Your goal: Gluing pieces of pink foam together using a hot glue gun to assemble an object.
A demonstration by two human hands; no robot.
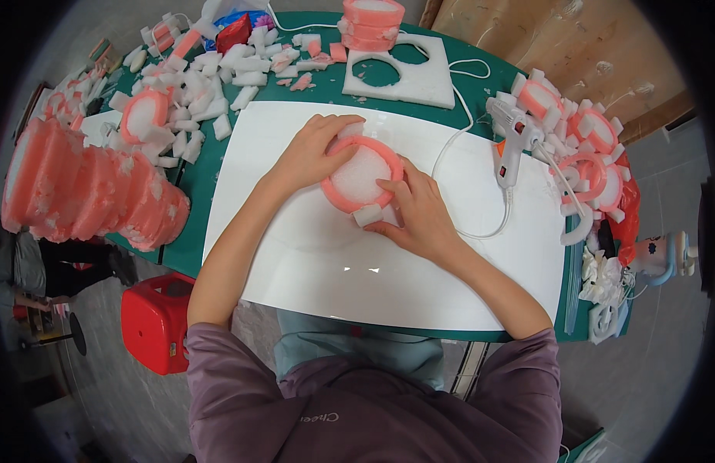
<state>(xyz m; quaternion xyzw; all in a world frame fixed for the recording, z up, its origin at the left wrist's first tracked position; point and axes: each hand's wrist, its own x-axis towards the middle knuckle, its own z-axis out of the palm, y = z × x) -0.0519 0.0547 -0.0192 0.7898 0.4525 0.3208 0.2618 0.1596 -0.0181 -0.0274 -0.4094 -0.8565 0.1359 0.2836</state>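
Over a white board point(295, 262), both hands hold a round foam piece with a pink rim and a white middle point(361, 174). My left hand point(320, 150) grips its upper left side, thumb on the pink rim. A white foam block shows beneath those fingertips at the top edge. My right hand point(419, 207) is closed on the lower right of the rim, with a finger over the white face. Near its thumb, a small white foam block point(367, 215) sits against the bottom of the rim. The fingers' undersides are hidden.
A white glue gun point(513, 139) with a cord lies to the right. Stacked pink foam rings point(95, 185) stand left; another stack point(370, 27) is at the back beside a foam sheet with round holes point(400, 91). White foam scraps point(207, 89) are heaped back left. A red stool point(153, 324) stands below.
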